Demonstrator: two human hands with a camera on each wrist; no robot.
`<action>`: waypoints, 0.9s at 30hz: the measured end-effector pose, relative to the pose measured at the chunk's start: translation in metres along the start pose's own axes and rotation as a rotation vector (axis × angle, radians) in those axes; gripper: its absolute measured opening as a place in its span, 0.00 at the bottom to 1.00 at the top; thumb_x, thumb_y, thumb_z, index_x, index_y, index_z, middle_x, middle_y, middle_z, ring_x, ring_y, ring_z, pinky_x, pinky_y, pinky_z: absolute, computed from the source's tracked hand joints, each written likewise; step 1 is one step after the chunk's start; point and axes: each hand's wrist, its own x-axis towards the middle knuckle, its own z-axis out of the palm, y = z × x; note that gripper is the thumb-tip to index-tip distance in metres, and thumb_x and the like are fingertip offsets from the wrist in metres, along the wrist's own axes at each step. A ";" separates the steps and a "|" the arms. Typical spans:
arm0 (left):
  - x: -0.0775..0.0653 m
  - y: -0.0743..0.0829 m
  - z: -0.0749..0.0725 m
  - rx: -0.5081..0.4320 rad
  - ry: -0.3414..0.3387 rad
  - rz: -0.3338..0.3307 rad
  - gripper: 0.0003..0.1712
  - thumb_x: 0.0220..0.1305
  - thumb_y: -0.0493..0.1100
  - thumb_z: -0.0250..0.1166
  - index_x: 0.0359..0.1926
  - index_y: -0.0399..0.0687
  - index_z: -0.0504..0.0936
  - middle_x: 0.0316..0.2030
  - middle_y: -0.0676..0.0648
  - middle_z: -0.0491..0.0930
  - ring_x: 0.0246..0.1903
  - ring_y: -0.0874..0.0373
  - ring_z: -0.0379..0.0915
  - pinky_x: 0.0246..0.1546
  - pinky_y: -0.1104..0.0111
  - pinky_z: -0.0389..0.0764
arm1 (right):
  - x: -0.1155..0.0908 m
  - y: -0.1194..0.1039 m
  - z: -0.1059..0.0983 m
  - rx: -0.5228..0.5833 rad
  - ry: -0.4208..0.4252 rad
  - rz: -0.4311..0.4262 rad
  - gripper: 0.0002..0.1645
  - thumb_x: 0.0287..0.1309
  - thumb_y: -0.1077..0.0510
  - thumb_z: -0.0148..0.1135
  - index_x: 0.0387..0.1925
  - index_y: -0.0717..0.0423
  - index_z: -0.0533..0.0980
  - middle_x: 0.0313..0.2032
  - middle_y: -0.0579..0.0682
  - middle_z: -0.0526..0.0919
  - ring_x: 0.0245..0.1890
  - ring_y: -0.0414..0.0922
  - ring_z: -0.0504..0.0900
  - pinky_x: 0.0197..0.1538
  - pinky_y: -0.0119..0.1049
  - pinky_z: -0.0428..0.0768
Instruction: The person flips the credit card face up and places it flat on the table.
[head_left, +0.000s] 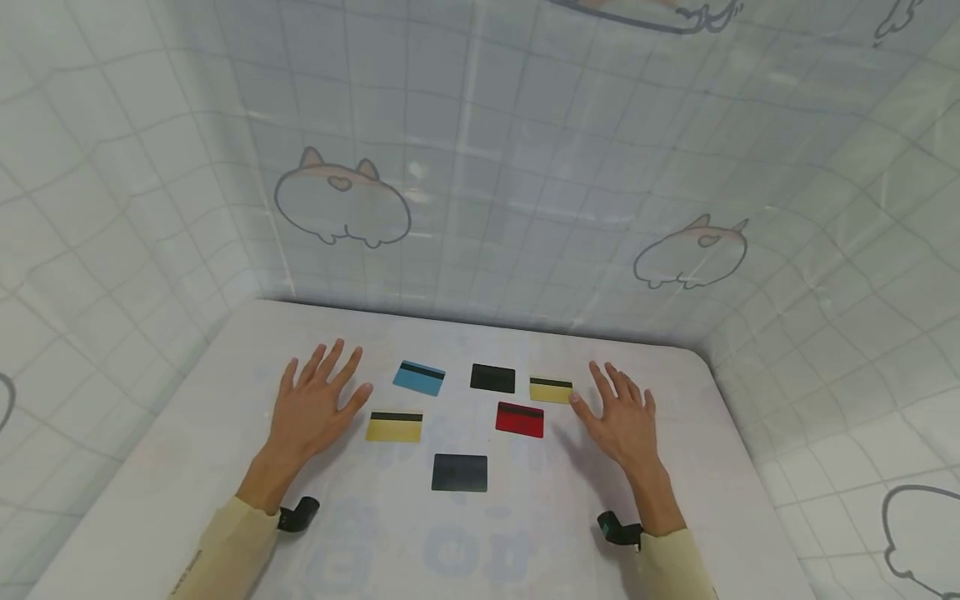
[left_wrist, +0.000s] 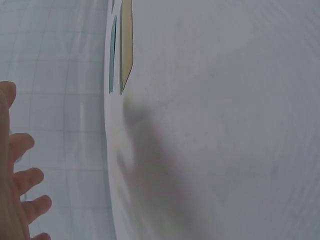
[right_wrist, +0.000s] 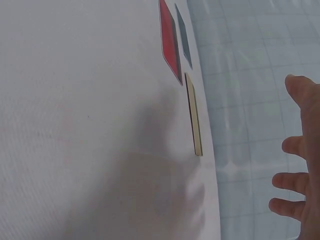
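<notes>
My left hand (head_left: 311, 412) hovers palm down over the left of the table, fingers spread, holding nothing. On the other side my right hand (head_left: 621, 417) is held with its fingers apart, its thumb overlapping the right edge of a yellow card (head_left: 551, 392) in the head view. Between the hands lie several flat cards with dark stripes: a blue card (head_left: 419, 378), a black card (head_left: 492, 378), a red card (head_left: 520, 420) and a second yellow card (head_left: 394, 427) nearest my left hand. A dark grey card (head_left: 460, 473) lies closest to me.
The white table (head_left: 555, 492) has rounded far corners and faint blue lettering. Behind it and at both sides hangs a grid-patterned curtain (head_left: 510, 208) with cartoon animal drawings. Black wrist mounts (head_left: 298, 515) stick out inward from both sleeves.
</notes>
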 end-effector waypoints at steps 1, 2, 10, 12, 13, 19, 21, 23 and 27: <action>0.000 0.001 0.000 -0.010 0.009 0.004 0.40 0.71 0.69 0.52 0.77 0.57 0.62 0.77 0.42 0.55 0.76 0.40 0.47 0.71 0.37 0.44 | 0.000 -0.001 0.000 0.011 0.008 -0.004 0.45 0.65 0.26 0.48 0.76 0.43 0.61 0.73 0.58 0.64 0.70 0.63 0.63 0.67 0.73 0.53; 0.001 0.001 0.000 -0.019 0.015 0.008 0.40 0.71 0.68 0.52 0.77 0.57 0.62 0.77 0.42 0.56 0.76 0.39 0.48 0.70 0.37 0.45 | 0.000 -0.002 0.001 0.024 0.010 -0.008 0.45 0.65 0.26 0.48 0.76 0.43 0.62 0.72 0.58 0.64 0.70 0.63 0.63 0.67 0.72 0.54; 0.003 0.008 0.003 -0.086 0.062 0.070 0.38 0.70 0.64 0.57 0.75 0.56 0.65 0.74 0.41 0.63 0.72 0.39 0.56 0.67 0.38 0.54 | 0.000 -0.010 0.004 0.132 0.020 -0.032 0.42 0.65 0.30 0.54 0.73 0.44 0.66 0.66 0.57 0.70 0.66 0.60 0.66 0.62 0.68 0.64; 0.004 0.010 0.003 -0.099 0.068 0.089 0.37 0.70 0.63 0.58 0.75 0.56 0.66 0.73 0.41 0.63 0.71 0.39 0.57 0.66 0.39 0.55 | 0.000 -0.012 0.004 0.144 0.023 -0.036 0.41 0.65 0.30 0.55 0.72 0.44 0.67 0.65 0.57 0.71 0.65 0.59 0.67 0.61 0.67 0.66; 0.004 0.011 0.004 -0.103 0.068 0.098 0.37 0.70 0.63 0.58 0.75 0.56 0.66 0.73 0.42 0.64 0.71 0.40 0.58 0.66 0.40 0.56 | -0.001 -0.012 0.005 0.150 0.023 -0.036 0.41 0.65 0.30 0.55 0.72 0.43 0.67 0.64 0.57 0.71 0.65 0.59 0.67 0.61 0.66 0.66; 0.004 0.016 0.005 -0.128 0.050 0.123 0.37 0.70 0.62 0.59 0.75 0.58 0.66 0.73 0.43 0.64 0.68 0.39 0.62 0.65 0.39 0.59 | -0.002 -0.013 0.007 0.182 -0.001 -0.040 0.41 0.64 0.29 0.55 0.73 0.42 0.67 0.63 0.56 0.72 0.64 0.58 0.68 0.61 0.65 0.68; 0.004 0.016 0.005 -0.131 0.046 0.124 0.37 0.70 0.62 0.59 0.75 0.59 0.66 0.72 0.43 0.65 0.68 0.39 0.63 0.64 0.39 0.59 | -0.003 -0.012 0.007 0.188 -0.012 -0.040 0.43 0.64 0.27 0.53 0.73 0.42 0.66 0.63 0.56 0.72 0.65 0.58 0.68 0.61 0.65 0.68; 0.004 0.017 0.005 -0.131 0.040 0.122 0.37 0.70 0.63 0.59 0.75 0.59 0.66 0.71 0.43 0.66 0.67 0.39 0.63 0.64 0.38 0.60 | -0.003 -0.013 0.007 0.190 -0.019 -0.039 0.43 0.64 0.26 0.52 0.73 0.42 0.65 0.64 0.56 0.72 0.64 0.58 0.69 0.61 0.65 0.68; 0.002 0.018 0.005 -0.132 0.034 0.118 0.36 0.69 0.63 0.60 0.74 0.59 0.67 0.69 0.43 0.69 0.66 0.40 0.65 0.63 0.38 0.61 | -0.005 -0.016 0.006 0.201 -0.036 -0.043 0.43 0.64 0.26 0.53 0.73 0.41 0.66 0.63 0.56 0.73 0.63 0.58 0.71 0.61 0.65 0.70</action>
